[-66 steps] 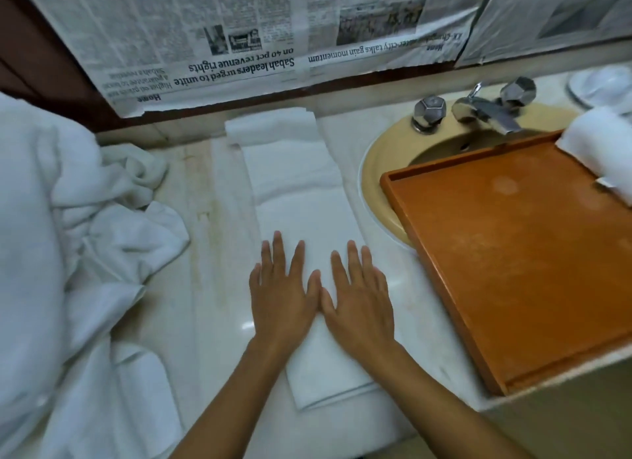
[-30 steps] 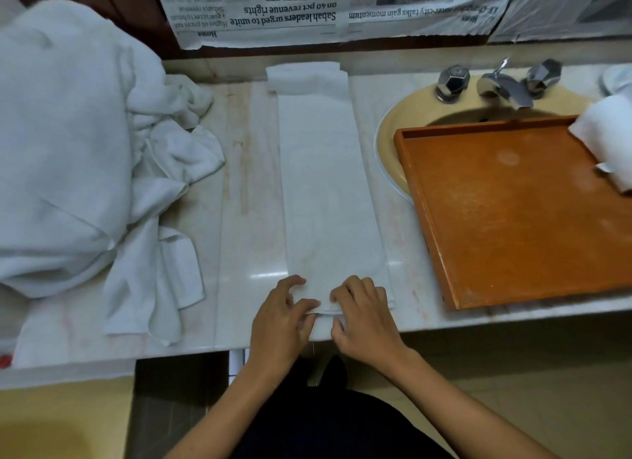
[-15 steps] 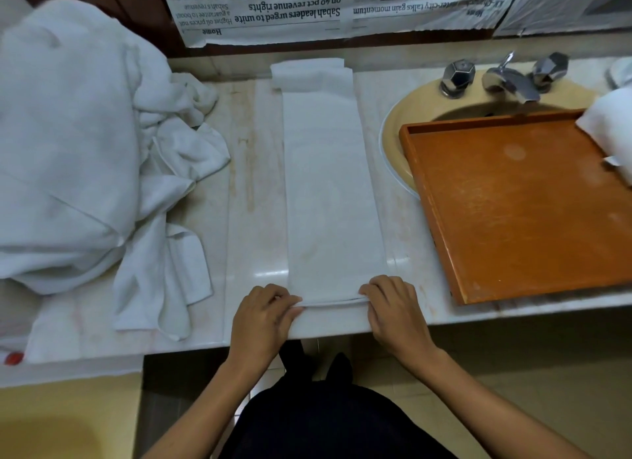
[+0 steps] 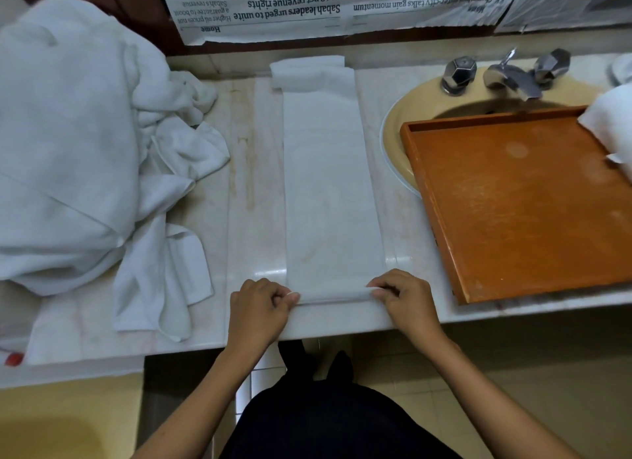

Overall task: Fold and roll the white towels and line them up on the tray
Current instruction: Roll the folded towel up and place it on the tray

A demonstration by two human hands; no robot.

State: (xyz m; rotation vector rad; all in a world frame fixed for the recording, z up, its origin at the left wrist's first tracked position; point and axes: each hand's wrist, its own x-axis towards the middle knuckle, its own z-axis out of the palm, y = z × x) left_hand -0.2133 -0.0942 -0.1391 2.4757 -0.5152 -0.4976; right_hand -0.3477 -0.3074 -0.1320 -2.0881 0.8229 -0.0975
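At the near edge of a marble counter [image 4: 254, 185], a person's left hand [image 4: 260, 304] and right hand [image 4: 405, 298] are each pinching one corner of a folded towel [image 4: 330, 192], fingers and thumbs curling around the first thin turn of cloth at its near end. The folded towel is lying as a long narrow strip running straight away from the person across the counter, its far end bunching against the back wall beneath taped-up newspaper [image 4: 290, 7]. The roll appears to be only just starting, with nearly the whole strip lying flat ahead. Doing this step well is likely coming down to evenness: both hands advancing together so neither side is getting ahead, the first turn being pulled tight so the core is not going slack, and the side edges lining up so the roll is not coning. The bunched far end is probably needing a smoothing before the roll reaches it. Just right of the strip, an orange tray [image 4: 513, 212] is sitting partly over a yellow basin [image 4: 396, 133] below the tap [image 4: 513, 77], with one rolled towel [image 4: 612, 123] showing at its far right corner and most of its floor bare. To the left, a heap of towels [image 4: 68, 133] is waiting on the counter, suggesting the task is in its early part.
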